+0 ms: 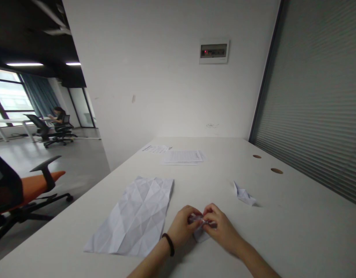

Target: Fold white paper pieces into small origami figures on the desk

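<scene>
From the head cam: the left hand [183, 226] and right hand [221, 229] are close together, fingertips pinched on a small piece of white paper [201, 234] right between them. Can't tell if its lower flap touches the table [288, 235].

My worry is tearing or a skewed crease. Both sets of fingers grip the same tight spot, so if one pulls harder, the paper could rip or the layers could slip. Pinching too hard might squash it, too. The big creased sheet [140, 216] is just beside the left fingers, so a wide elbow or wrist could nudge it.

Looks-wise, the held paper is plain white and folded, with a flap sticking out below the fingers. The top is mostly hidden and a bit blurry, so no clue on the exact shape. Beyond the right fingers, off to their right, sits a little folded paper model [245, 197], pointy at one end.
</scene>
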Motion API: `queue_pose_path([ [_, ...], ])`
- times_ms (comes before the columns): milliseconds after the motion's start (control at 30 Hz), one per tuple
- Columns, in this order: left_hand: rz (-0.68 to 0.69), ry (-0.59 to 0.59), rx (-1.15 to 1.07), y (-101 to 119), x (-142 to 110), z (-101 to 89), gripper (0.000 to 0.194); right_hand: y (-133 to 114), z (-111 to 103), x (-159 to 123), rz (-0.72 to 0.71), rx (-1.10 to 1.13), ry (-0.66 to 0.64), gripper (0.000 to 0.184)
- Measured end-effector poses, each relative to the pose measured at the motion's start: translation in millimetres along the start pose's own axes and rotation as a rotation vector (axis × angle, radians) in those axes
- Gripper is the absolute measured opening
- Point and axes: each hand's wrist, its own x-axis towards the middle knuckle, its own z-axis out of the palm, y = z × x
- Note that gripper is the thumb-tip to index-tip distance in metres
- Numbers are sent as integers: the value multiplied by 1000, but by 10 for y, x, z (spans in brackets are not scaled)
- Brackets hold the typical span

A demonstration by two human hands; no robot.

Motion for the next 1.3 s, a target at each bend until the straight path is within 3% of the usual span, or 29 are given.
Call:
queue_pose_path([
  [167, -51, 29, -263, 7, 42, 2, 12, -22, 11, 20, -27, 41, 80, 7],
  [300, -28, 60, -498, 12, 64, -2, 21, 81, 78, 50, 76, 240, 125, 31],
  [400, -12, 47, -536, 17, 65, -15, 24, 142, 109, 62, 158, 273, 100, 29],
  [533, -1, -7, -477, 44, 53, -35, 23, 103, 86, 58, 188, 173, 129, 20],
  [733, 63, 19, -79, 104, 15, -68, 13, -41, 21, 46, 50, -12, 205, 15],
  [900, 39, 23, -267, 105, 20, -76, 11, -15, 38, 53, 62, 170, 256, 17],
  [1033, 17, -7, -393, 89, 30, -69, 15, -3, 80, 47, 105, 266, 194, 18],
  [1133, 44, -29, -376, 85, 23, -56, 14, -33, 80, 37, 78, 181, 196, 15],
  [1300, 194, 67, -181, 138, -11, -84, 14, -22, -12, 29, -120, -153, 273, 9],
])
